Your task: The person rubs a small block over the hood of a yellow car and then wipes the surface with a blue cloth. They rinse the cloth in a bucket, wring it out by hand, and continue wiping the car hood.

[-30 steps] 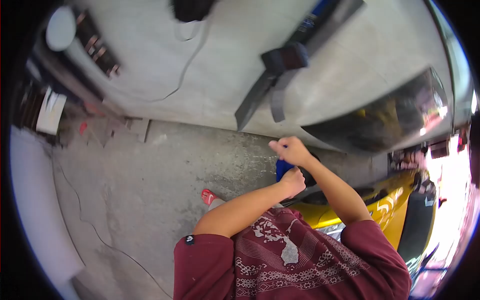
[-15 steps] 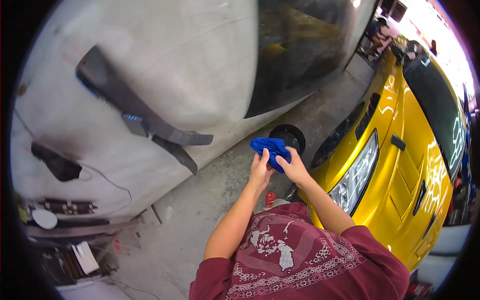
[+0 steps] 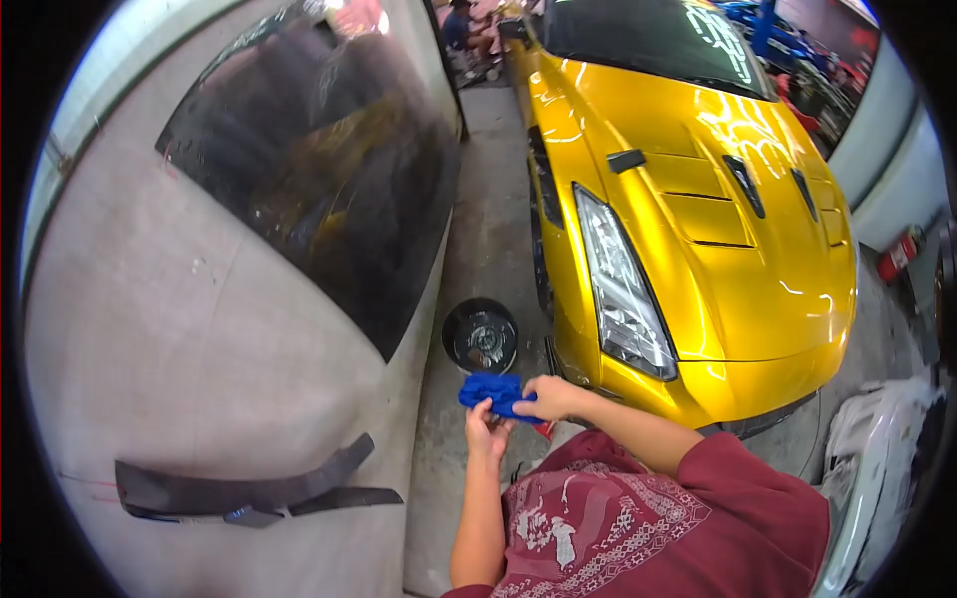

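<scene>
A crumpled blue cloth [image 3: 488,390] is held out in front of my body between both hands. My left hand [image 3: 486,431] grips it from below, fingers and thumb against its near side. With fingers bent over it, my right hand [image 3: 550,397] holds the cloth's right end. Just beyond the cloth stands a round black bucket [image 3: 480,334] on the floor, its inside partly visible. To the right is the front of a yellow car [image 3: 728,309], its headlight [image 3: 624,284] close to my right forearm.
A pale wall-like panel [image 3: 150,329] fills the left side, bearing a large dark glossy panel [image 3: 329,189] and a dark curved trim piece [image 3: 239,490]. Concrete floor [image 3: 493,199] runs between panel and car. A person [image 3: 469,35] sits far back. A red extinguisher-like cylinder [image 3: 900,253] stands right.
My view has turned to the right, bringing more of the yellow car's front into sight. The blue cloth stays in both hands, and my right hand has shifted along its right end.
</scene>
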A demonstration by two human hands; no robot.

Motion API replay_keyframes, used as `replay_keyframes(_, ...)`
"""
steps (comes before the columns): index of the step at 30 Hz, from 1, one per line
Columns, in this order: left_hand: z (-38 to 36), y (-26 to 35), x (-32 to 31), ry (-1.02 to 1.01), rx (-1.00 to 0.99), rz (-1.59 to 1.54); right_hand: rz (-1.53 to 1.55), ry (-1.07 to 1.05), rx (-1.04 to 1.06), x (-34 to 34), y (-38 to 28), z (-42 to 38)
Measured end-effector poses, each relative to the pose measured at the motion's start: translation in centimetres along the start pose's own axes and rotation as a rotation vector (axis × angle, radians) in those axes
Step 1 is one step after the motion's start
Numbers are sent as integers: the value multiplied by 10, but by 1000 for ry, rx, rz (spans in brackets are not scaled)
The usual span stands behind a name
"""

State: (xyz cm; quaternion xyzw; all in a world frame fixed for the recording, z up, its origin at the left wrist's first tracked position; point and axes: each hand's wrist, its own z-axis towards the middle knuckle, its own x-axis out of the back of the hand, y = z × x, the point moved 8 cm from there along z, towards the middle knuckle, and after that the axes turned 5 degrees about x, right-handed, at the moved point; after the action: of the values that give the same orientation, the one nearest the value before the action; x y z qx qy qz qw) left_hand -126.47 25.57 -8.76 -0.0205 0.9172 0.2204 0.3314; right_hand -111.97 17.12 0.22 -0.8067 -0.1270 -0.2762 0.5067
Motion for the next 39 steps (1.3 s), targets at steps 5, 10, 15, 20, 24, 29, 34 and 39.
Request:
replay_keyframes(5, -13, -22, 43, -10, 217, 131, 218, 259, -90, -7, -9, -40)
replay_keyframes(10, -38, -54, 77, -104, 316, -51, 381, 645, -95, -18, -14, -94)
replay_keyframes(15, -60, -77, 101, 1, 265, -59, 216, 869, -47, -16, -27, -168)
replay_keyframes(20, -55, -73, 102, 17, 217, 68, 173, 819, -119, -16, -10, -204)
replay_keyframes(24, -88, -15, 42, -53, 67, 183, 254, 813, -114, 8, -15, -220)
replay_keyframes(29, -159, 55, -57, -331, -302, 140, 22, 566, 18, 55, -76, -243)
replay_keyframes(34, -173, 87, -81, -429, -248, -47, -242, 390, -65, 47, -59, -236)
replay_keyframes(39, -236, 149, -96, -587, -487, 71, 242, 986, 166, 118, -63, -264)
